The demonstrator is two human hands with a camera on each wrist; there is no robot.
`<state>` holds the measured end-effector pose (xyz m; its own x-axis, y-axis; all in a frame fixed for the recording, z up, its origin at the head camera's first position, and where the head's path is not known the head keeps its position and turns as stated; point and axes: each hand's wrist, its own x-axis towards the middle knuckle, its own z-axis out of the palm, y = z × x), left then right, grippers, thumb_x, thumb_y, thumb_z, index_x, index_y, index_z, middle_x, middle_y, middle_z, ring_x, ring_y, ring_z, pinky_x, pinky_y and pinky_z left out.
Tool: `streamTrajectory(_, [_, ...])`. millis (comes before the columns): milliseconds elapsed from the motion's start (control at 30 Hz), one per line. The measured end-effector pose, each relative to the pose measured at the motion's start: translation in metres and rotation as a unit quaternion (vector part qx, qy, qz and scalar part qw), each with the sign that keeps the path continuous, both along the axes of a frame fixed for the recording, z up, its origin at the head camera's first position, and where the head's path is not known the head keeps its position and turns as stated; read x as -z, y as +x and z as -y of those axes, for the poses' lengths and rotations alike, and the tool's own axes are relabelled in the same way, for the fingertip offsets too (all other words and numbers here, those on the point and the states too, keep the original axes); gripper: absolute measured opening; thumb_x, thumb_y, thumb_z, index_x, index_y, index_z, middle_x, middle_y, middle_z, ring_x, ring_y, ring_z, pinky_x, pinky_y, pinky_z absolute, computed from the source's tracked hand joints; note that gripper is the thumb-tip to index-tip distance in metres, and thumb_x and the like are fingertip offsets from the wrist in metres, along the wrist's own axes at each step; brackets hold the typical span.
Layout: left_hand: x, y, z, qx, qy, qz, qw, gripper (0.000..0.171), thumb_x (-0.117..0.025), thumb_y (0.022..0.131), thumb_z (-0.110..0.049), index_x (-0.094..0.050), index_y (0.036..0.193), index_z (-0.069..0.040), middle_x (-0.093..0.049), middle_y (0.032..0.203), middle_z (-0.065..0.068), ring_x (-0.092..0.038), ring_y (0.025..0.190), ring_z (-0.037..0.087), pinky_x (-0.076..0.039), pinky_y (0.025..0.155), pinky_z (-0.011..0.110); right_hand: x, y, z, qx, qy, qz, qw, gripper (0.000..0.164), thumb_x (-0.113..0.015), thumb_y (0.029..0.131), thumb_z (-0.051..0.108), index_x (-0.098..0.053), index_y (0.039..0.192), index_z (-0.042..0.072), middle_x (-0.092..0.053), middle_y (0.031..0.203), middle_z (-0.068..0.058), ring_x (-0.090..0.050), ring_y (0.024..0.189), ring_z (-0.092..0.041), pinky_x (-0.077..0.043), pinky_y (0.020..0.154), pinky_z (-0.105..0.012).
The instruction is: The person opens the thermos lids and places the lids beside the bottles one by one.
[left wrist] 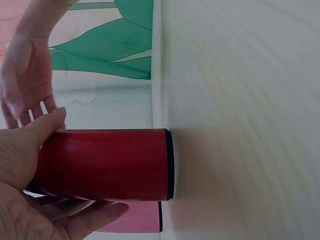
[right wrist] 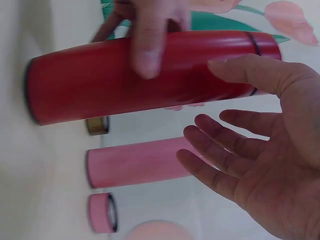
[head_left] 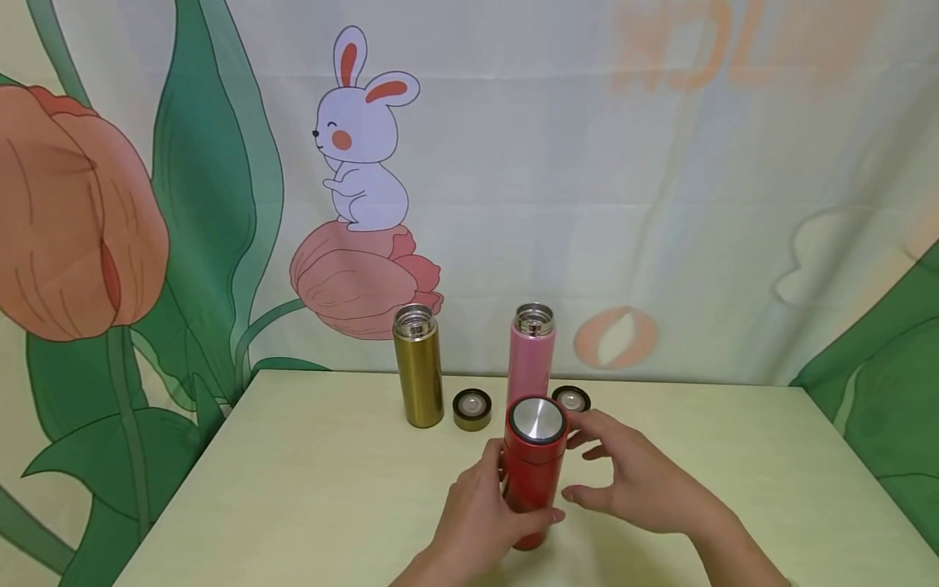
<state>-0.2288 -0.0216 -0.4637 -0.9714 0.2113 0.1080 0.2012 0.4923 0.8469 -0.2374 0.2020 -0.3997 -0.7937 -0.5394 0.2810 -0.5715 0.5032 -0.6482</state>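
A red thermos bottle (head_left: 532,481) with its silver-topped lid (head_left: 539,420) on is held nearly upright at the front middle of the table. My left hand (head_left: 477,518) grips its body, thumb on the near side and fingers round the other side. Whether its black-rimmed base touches the table I cannot tell. To the right of the bottle is my right hand (head_left: 645,481), its fingers spread and loosely bent beside the lid and upper body. Its palm (right wrist: 280,185) holds nothing in the right wrist view.
Behind stand an uncapped gold bottle (head_left: 421,379) and an uncapped pink bottle (head_left: 530,363), partly hidden by the red one. A gold lid (head_left: 472,421) and a pink lid (head_left: 570,399) lie beside them. A printed cloth (head_left: 513,163) hangs behind the pale table (head_left: 293,489).
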Motion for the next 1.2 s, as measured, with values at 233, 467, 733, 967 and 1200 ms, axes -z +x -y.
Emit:
streamTrajectory(233, [0.001,0.0,-0.001,-0.006,-0.021,0.0,0.9998,0.072,-0.092,0.071,-0.056,-0.054,0.123,-0.023,-0.072,0.114,-0.009,-0.067,0.104,0.013,-0.056,0.089,0.04,-0.028,-0.001,0.01,-0.013,-0.011,-0.011,1.0,0.072,-0.085,0.087,0.038,-0.05,0.149,0.028,-0.063,0.134,0.017,-0.063,0.117,-0.007,-0.057,0.095,-0.033])
streamTrajectory(467, [0.002,-0.001,-0.002,-0.003,-0.02,0.009,0.9998,0.069,-0.092,0.073,-0.052,-0.056,0.123,-0.022,-0.073,0.113,-0.007,-0.069,0.101,0.012,-0.058,0.09,0.04,-0.05,0.0,0.026,0.017,0.003,0.0,1.0,0.067,-0.088,0.081,0.043,-0.058,0.139,0.026,-0.066,0.122,0.02,-0.067,0.104,-0.004,-0.056,0.095,-0.03])
streamTrajectory(733, [0.003,0.001,0.0,-0.007,-0.035,-0.016,0.9992,0.065,-0.091,0.075,-0.051,-0.056,0.121,-0.022,-0.074,0.108,-0.006,-0.071,0.097,0.012,-0.059,0.086,0.036,-0.059,0.008,0.046,0.086,0.072,-0.023,0.993,0.054,-0.092,0.077,0.037,-0.064,0.122,0.03,-0.064,0.109,0.019,-0.062,0.1,-0.003,-0.056,0.09,-0.03])
streamTrajectory(967, [0.003,0.002,-0.001,0.0,-0.042,-0.013,0.999,0.067,-0.091,0.074,-0.053,-0.056,0.123,-0.022,-0.074,0.109,-0.005,-0.071,0.098,0.013,-0.059,0.087,0.037,-0.059,0.011,0.054,0.118,0.104,-0.063,0.986,0.049,-0.093,0.077,0.032,-0.067,0.117,0.024,-0.065,0.105,0.013,-0.061,0.097,-0.005,-0.055,0.087,-0.032])
streamTrajectory(1200, [0.002,0.0,0.0,0.008,-0.037,-0.006,0.9993,0.068,-0.09,0.074,-0.055,-0.055,0.123,-0.023,-0.074,0.111,-0.006,-0.07,0.1,0.013,-0.059,0.089,0.038,-0.06,0.009,0.053,0.114,0.106,-0.066,0.986,0.045,-0.092,0.077,0.031,-0.069,0.115,0.027,-0.065,0.102,0.014,-0.06,0.093,-0.004,-0.054,0.085,-0.031])
